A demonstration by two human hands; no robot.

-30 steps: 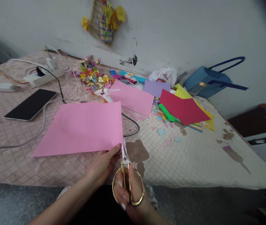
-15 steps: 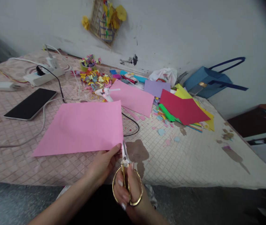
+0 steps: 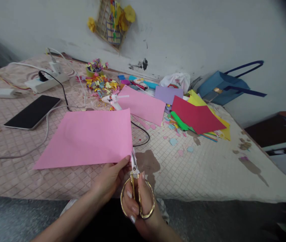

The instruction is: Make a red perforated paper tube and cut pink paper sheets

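Note:
A large sheet of pink paper (image 3: 90, 137) lies in front of me, its near right corner pinched by my left hand (image 3: 114, 173). The thumb is on top; the other fingers are partly hidden beneath the sheet. Gold-handled scissors (image 3: 134, 169) are in my right hand (image 3: 140, 201), with fingers and thumb through the loops. Their blades point away from me and lie along the paper's right edge, close to my left thumb. Whether the blades are biting into the paper I cannot tell.
Behind the sheet are a white glue gun (image 3: 112, 99), another pink sheet (image 3: 143, 104) and a heap of colourful paper scraps (image 3: 101, 84). A phone (image 3: 33, 112) and power strip (image 3: 47, 82) lie left, with cables. Red paper (image 3: 195, 116) and a blue bag (image 3: 222, 89) are right.
The scissor handles have spread slightly, the right loop shifting a little to the right. The pink sheet and my left hand have hardly moved.

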